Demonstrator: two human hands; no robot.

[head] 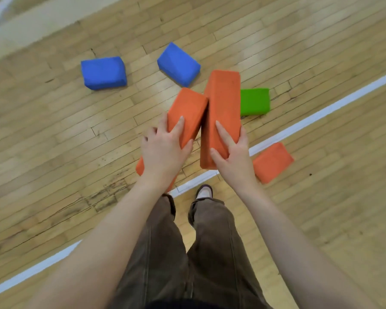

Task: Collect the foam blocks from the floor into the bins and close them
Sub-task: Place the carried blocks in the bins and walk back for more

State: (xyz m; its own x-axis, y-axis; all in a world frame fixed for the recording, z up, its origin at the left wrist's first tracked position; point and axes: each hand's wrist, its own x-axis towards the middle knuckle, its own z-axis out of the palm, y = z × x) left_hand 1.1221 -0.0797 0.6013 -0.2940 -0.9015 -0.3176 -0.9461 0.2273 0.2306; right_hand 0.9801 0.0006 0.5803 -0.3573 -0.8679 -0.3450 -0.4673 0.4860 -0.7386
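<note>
Nearest to me are my brown trousers and the toe of one shoe, planted just on my side of the white floor line that crosses the wooden floor on a slant. My left hand grips the near end of a shorter orange block, thumb on its right edge, one finger flat on top and the others curled round its left side. My right hand grips the near end of a long orange block, thumb and forefinger spread over its top face, the rest wrapped round its right side. The two held blocks touch at their far upper edges, above the line.

Under my left wrist, an orange block lies on the floor, mostly hidden, right at the line. Another orange block lies on my side of the line, just right of my right hand. Beyond the line, a green block sits partly behind the long orange block. Farther out still, two blue blocks rest on the floor: one near the held blocks' far ends, the other well to its left.
</note>
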